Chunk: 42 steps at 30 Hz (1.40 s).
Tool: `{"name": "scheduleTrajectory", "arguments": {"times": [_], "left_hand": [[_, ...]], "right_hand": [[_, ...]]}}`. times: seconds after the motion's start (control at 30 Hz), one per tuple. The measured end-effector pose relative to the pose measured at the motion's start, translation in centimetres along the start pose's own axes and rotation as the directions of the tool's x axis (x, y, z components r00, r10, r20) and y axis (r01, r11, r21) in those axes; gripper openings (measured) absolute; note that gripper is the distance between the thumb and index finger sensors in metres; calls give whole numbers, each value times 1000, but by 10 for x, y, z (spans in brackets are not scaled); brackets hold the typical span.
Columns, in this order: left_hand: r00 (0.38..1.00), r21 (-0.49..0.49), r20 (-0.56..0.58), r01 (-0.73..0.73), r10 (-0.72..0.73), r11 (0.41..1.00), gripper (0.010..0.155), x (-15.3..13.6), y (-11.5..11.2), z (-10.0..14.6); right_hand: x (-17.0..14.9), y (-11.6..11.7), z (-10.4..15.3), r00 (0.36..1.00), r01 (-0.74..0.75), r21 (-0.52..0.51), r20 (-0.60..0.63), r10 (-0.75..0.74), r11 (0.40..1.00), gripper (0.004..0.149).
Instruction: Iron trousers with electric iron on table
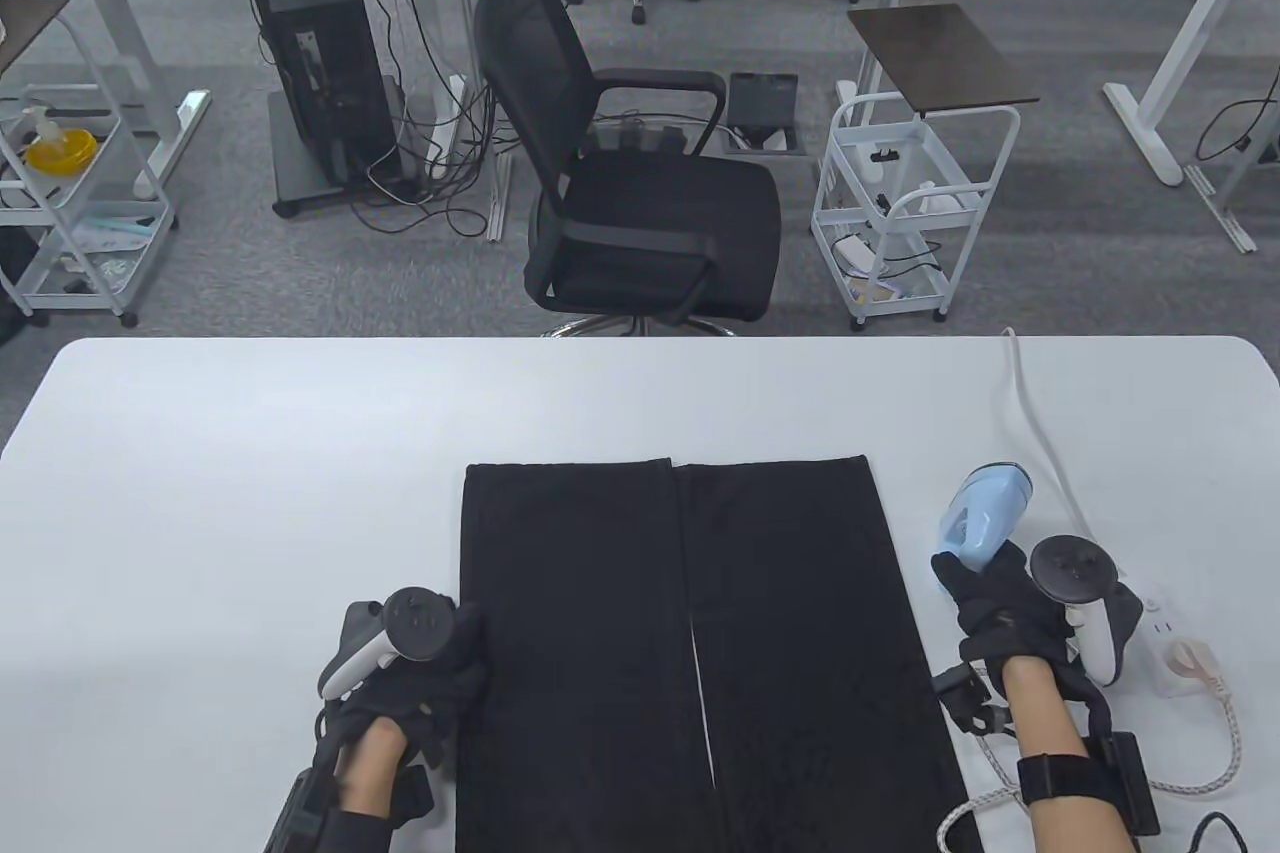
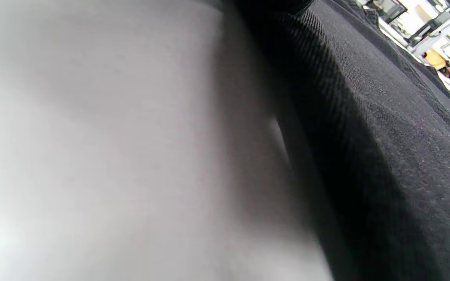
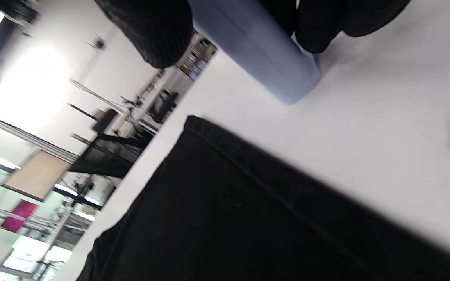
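Observation:
Black trousers (image 1: 690, 643) lie flat on the white table (image 1: 250, 453), legs pointing away, hems at the far end. My left hand (image 1: 445, 663) rests on the left edge of the left leg; the left wrist view shows only the dark cloth (image 2: 385, 148) beside the table top. A light blue electric iron (image 1: 985, 518) stands to the right of the trousers, and my right hand (image 1: 990, 593) grips its handle (image 3: 256, 50). In the right wrist view the gloved fingers (image 3: 154, 31) curl round that blue handle above the trouser hem (image 3: 225, 187).
The iron's white cord (image 1: 1045, 443) runs to the table's far edge. A white power strip (image 1: 1175, 643) with a plug and braided cable lies by my right wrist. A black office chair (image 1: 640, 193) and a white trolley (image 1: 915, 203) stand beyond the table.

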<state>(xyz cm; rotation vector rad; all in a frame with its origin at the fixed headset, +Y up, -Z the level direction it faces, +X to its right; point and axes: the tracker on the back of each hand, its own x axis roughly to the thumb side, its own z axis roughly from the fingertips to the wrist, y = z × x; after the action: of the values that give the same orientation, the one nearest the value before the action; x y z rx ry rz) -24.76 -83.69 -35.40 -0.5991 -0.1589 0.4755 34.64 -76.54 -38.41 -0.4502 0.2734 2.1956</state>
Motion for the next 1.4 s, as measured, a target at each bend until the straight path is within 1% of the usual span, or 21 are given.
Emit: {"name": "scheduleTrajectory", "arguments": {"times": [0.03, 0.13, 0.23, 0.3, 0.33, 0.4, 0.47, 0.5, 0.53, 0.6, 0.7, 0.8, 0.9, 0.93, 1.03, 1.07, 1.17, 1.2, 1.3, 1.37, 1.4], "left_hand": [[1000, -1, 0, 0, 0, 1000, 73, 0, 0, 0], [1000, -2, -1, 1, -1, 1000, 73, 0, 0, 0], [1000, -3, -2, 2, -2, 1000, 73, 0, 0, 0], [1000, -5, -2, 2, -2, 1000, 73, 0, 0, 0], [1000, -5, -2, 2, -2, 1000, 74, 0, 0, 0], [1000, -6, -1, 2, -2, 1000, 74, 0, 0, 0], [1000, -7, 0, 1, -1, 1000, 74, 0, 0, 0], [1000, -7, 0, 1, -1, 1000, 73, 0, 0, 0], [1000, -7, 0, 1, -1, 1000, 74, 0, 0, 0], [1000, -9, 1, 1, -1, 1000, 74, 1, 0, 0], [1000, -12, 5, 2, -2, 1000, 74, 1, 0, -1], [1000, -12, 7, 2, -1, 1000, 74, 1, 0, -1], [1000, -14, 8, 3, -3, 1000, 74, 1, 0, -1], [1000, -15, 9, 4, -3, 1000, 74, 1, 0, -1], [1000, -18, 12, 6, -6, 1000, 74, 1, 0, -2], [1000, -18, 13, 6, -6, 1000, 74, 1, 0, -2], [1000, -19, 13, 7, -6, 1000, 74, 2, 1, -2], [1000, -19, 12, 8, -8, 1000, 74, 2, 1, -2], [1000, -18, 9, 10, -10, 1000, 74, 2, 1, -2], [1000, -11, 8, 10, -10, 1000, 74, 2, 0, -2], [1000, -6, 9, 9, -9, 1000, 74, 2, 0, -2]], "right_hand": [[8, -7, 9, 998, -44, 56, -39, 47, 997, 88], [25, -27, 27, 987, -151, 44, -45, 153, 988, 88], [45, -56, 50, 968, -253, -37, -12, 252, 967, 82], [54, -74, 60, 935, -354, -106, -11, 355, 929, 79], [56, -86, 62, 908, -418, -161, -29, 419, 894, 78], [53, -99, 60, 870, -490, -238, -70, 488, 839, 76], [37, -113, 47, 800, -596, -293, -136, 585, 748, 76], [26, -117, 38, 763, -646, -266, -184, 620, 716, 75], [17, -119, 32, 745, -667, -230, -209, 634, 708, 76], [-11, -117, 17, 734, -663, -102, -279, 619, 741, 78], [-42, -107, 1, 732, -646, -39, -316, 604, 762, 76], [-62, -99, -9, 699, -665, -3, -354, 621, 747, 76], [-76, -92, -14, 698, -661, -1, -368, 615, 750, 71], [-78, -91, -15, 699, -660, 1, -367, 614, 751, 70], [-81, -91, -15, 733, -642, -72, -351, 583, 763, 66], [-82, -91, -15, 737, -636, -63, -348, 580, 769, 65], [-84, -92, -16, 729, -653, -90, -345, 592, 752, 62], [-83, -91, -17, 756, -613, -82, -352, 552, 786, 62], [-80, -94, -18, 735, -626, -41, -365, 572, 779, 63], [-79, -97, -17, 735, -626, -50, -370, 568, 778, 64], [-79, -99, -15, 742, -609, -32, -376, 555, 792, 66]]}}
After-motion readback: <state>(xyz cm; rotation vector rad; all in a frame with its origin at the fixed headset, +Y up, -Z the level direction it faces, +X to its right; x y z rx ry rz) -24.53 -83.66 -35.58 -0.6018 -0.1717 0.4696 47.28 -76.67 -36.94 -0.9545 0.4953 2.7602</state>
